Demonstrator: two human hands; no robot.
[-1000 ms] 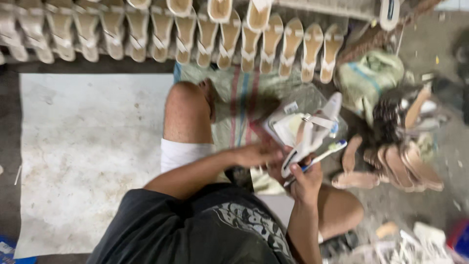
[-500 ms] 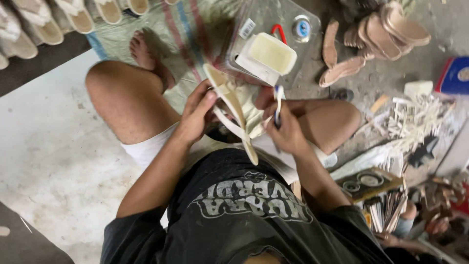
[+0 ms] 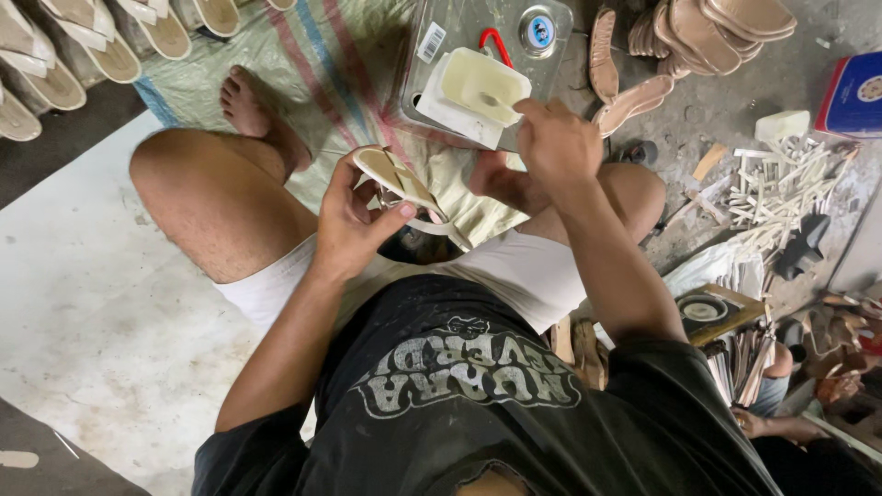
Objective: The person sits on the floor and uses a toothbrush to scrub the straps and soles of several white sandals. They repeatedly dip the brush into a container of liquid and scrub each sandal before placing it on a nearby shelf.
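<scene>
Holding: our left hand is closed around a cream sandal sole, thumb across its upper face, fingers curled underneath, with pale straps looping off its lower end.
Sole position: it sits tilted above our lap, between the two bare knees, toe end pointing up and away from us.
Dipping: our right hand is pinched shut on a small applicator, which we judge to be a brush; its tip is in the cream tub, and the hand hides the handle, so we cannot tell its shape.
Tub: it rests on a flat metal can with a red handle and a round cap, just beyond our knees on the striped mat.
Doing it well: we judge it best to load the tip lightly, wipe the excess on the tub rim, and keep the sole steady and close so nothing drips onto the shorts or the straps.
Grip advice: we would keep the left thumb off the face that is to be coated.
Further out: tan soles are piled to the right of the can, finished sandals line the upper left, and pale offcuts lie scattered on the floor to the right.
</scene>
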